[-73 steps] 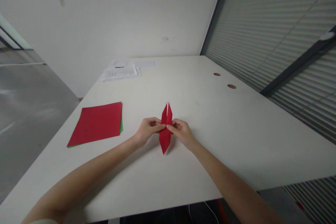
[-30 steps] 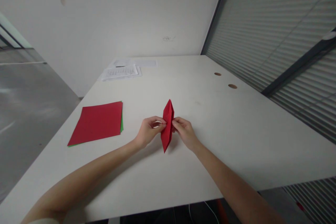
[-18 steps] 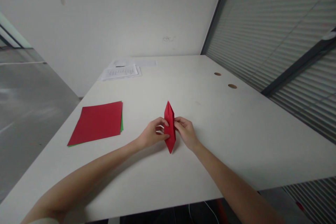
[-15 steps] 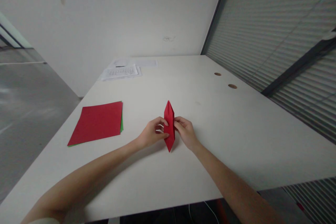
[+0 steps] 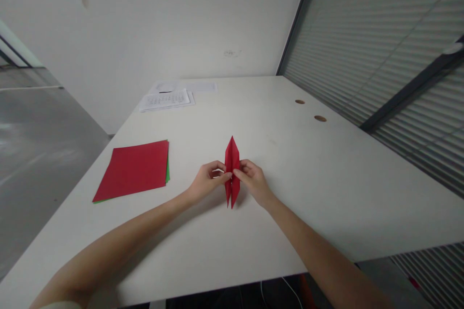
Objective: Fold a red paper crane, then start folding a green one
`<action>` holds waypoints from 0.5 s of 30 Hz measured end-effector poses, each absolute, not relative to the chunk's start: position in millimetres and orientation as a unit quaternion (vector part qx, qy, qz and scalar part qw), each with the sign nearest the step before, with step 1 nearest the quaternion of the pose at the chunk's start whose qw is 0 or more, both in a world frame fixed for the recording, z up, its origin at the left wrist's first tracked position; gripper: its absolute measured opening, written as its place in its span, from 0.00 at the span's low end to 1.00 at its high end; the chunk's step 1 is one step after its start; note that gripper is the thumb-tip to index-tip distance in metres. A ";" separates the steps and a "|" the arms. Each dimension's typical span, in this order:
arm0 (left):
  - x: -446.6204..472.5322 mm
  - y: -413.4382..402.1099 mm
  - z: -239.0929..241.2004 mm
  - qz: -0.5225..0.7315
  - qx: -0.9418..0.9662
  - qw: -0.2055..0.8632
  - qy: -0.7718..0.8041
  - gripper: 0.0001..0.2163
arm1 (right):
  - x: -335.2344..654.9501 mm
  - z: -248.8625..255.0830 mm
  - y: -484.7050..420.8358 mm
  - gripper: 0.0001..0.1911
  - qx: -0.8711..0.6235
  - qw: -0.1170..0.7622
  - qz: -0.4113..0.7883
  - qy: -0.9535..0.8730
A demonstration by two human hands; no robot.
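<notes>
A piece of folded red paper (image 5: 232, 154), long and narrow with pointed ends, is held between both hands over the white table. My left hand (image 5: 209, 177) pinches its left side, thumb on the near face and fingers behind. On the right side, my right hand (image 5: 253, 181) grips it the same way, its thumb pressing close to the middle crease. The paper's lower end is split into two points, and a gap runs down between its halves. Fingers behind the paper are partly hidden.
To the left lies a stack of red sheets (image 5: 134, 169) with a green sheet (image 5: 167, 172) peeking out. Papers with writing (image 5: 165, 99) are at the table's far left. Two round holes (image 5: 320, 119) are near the right edge, beside window blinds (image 5: 348, 38).
The folded paper's halves have come apart along the middle, showing two lower points instead of one. My right thumb has moved onto the near face, and my left thumb has shifted upward.
</notes>
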State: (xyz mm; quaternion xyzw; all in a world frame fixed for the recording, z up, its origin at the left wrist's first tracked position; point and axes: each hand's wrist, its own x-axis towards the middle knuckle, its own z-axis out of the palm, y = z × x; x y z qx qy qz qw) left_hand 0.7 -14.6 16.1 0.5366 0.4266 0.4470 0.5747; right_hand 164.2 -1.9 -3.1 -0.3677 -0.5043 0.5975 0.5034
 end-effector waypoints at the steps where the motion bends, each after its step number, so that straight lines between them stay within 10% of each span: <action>1: 0.6 -14.3 16.4 0.454 0.523 0.586 0.421 0.16 | 164.5 -3.3 -1.4 0.16 -0.373 0.504 0.599 -0.498; 15: 1.4 -16.0 16.2 0.481 0.460 0.629 0.402 0.18 | 165.6 -3.0 -1.2 0.14 -0.381 0.505 0.589 -0.503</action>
